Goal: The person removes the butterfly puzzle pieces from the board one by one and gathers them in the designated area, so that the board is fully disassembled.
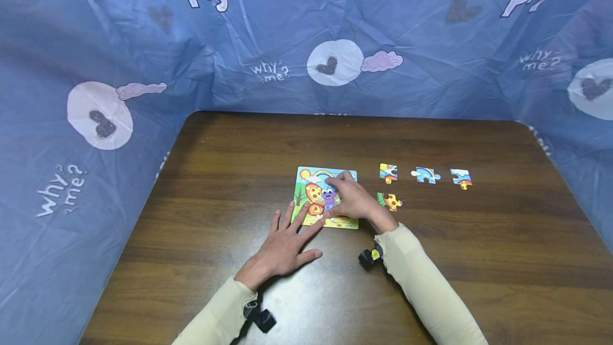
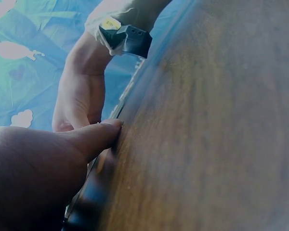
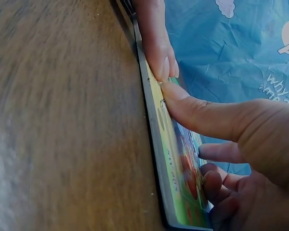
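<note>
Puzzle board: thin, light, stiff, slides on the surface. Left fingers flat, pinning its near-left corner; right fingers curled, pressing a piece in.

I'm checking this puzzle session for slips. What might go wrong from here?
1. The right hand presses on the puzzle board while the left hand only touches its near edge with straight fingers; the board may slide on the smooth table.
2. The right sleeve lies near the loose mushroom piece and may nudge it.
</note>
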The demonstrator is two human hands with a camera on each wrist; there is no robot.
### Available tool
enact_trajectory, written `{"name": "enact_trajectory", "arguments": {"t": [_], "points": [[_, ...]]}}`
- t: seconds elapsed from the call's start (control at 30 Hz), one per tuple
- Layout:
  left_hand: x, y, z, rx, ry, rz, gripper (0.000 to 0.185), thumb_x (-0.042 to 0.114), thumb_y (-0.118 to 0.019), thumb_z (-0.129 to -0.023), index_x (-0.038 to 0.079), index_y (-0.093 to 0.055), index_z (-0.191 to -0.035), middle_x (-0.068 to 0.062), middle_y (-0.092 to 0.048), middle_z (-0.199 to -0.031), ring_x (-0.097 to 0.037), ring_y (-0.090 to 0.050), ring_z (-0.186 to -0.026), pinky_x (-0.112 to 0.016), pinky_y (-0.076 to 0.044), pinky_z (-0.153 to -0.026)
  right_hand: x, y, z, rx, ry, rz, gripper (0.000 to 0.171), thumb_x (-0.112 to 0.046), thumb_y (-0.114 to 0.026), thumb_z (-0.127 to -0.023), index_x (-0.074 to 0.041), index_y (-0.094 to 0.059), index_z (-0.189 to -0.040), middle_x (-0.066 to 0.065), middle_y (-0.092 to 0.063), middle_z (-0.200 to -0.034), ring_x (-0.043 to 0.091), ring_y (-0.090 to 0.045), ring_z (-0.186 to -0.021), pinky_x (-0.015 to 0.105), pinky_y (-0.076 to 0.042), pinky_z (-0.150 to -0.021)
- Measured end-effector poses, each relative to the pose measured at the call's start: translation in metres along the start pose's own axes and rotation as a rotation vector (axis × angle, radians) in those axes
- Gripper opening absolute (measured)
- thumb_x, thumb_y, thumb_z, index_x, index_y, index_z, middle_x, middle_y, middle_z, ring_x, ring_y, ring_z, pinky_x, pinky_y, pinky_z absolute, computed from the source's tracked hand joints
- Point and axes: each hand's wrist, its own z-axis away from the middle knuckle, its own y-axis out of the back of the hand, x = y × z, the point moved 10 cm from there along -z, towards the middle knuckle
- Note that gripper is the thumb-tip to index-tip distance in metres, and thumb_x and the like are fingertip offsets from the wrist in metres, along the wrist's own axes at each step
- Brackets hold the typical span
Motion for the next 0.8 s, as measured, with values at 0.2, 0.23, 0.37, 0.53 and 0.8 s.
{"name": "enact_trajectory", "arguments": {"t": [0.2, 0.23, 0.37, 0.53, 0.8], "points": [[0.0006, -0.0011, -0.0003, -0.007, -0.005, 0.005, 0.065, 0.057, -0.051, -0.098, 0.034, -0.033, -0.156, -0.013, -0.012, -0.170, -0.048, -0.007, -0.155, -0.072, -0.013, -0.120, 0.0017, 0.0002, 0.0007, 0.008, -0.027, -0.012, 0.077, -0.028, -0.091, -0.070, -0.008, -0.055, -0.135, 0.019, -0.049, -0.136, 0.035, -0.059, -0.115, 0.051, -0.050, -0.099], [0.0004, -0.0015, -0.0004, -0.010, -0.003, 0.006, 0.065, 0.057, -0.051, -0.098, 0.034, -0.033, -0.156, -0.013, -0.012, -0.170, -0.048, -0.007, -0.155, -0.072, -0.013, -0.120, 0.0017, 0.0001, 0.0008, 0.006, -0.028, -0.012, 0.079, -0.028, -0.091, -0.070, -0.008, -0.053, -0.136, 0.019, -0.050, -0.137, 0.035, -0.059, -0.116, 0.051, -0.050, -0.100], [-0.0004, -0.0019, -0.0009, -0.012, 0.002, 0.009, 0.066, 0.057, -0.051, -0.098, 0.034, -0.033, -0.156, -0.013, -0.011, -0.170, -0.047, -0.006, -0.156, -0.071, -0.012, -0.120, -0.0001, 0.0000, 0.0001, -0.006, -0.018, 0.015, 0.093, -0.030, -0.090, -0.072, -0.006, -0.044, -0.149, 0.021, -0.050, -0.136, 0.033, -0.059, -0.114, 0.050, -0.051, -0.098], [-0.0005, -0.0019, -0.0008, -0.007, -0.001, 0.000, 0.065, 0.057, -0.050, -0.098, 0.034, -0.033, -0.156, -0.013, -0.012, -0.170, -0.047, -0.006, -0.156, -0.071, -0.012, -0.120, 0.0004, -0.0012, -0.0016, -0.021, -0.031, 0.036, 0.093, -0.031, -0.091, -0.070, -0.008, -0.047, -0.148, 0.020, -0.051, -0.137, 0.033, -0.059, -0.115, 0.050, -0.051, -0.099], [-0.0007, -0.0015, 0.0004, -0.006, -0.003, 0.007, 0.065, 0.057, -0.051, -0.098, 0.033, -0.034, -0.156, -0.014, -0.012, -0.170, -0.047, -0.006, -0.156, -0.071, -0.012, -0.120, 0.0034, -0.0004, -0.0007, 0.018, -0.044, -0.016, 0.092, -0.031, -0.093, -0.067, -0.014, -0.045, -0.144, 0.019, -0.051, -0.133, 0.036, -0.062, -0.110, 0.054, -0.052, -0.094]]}}
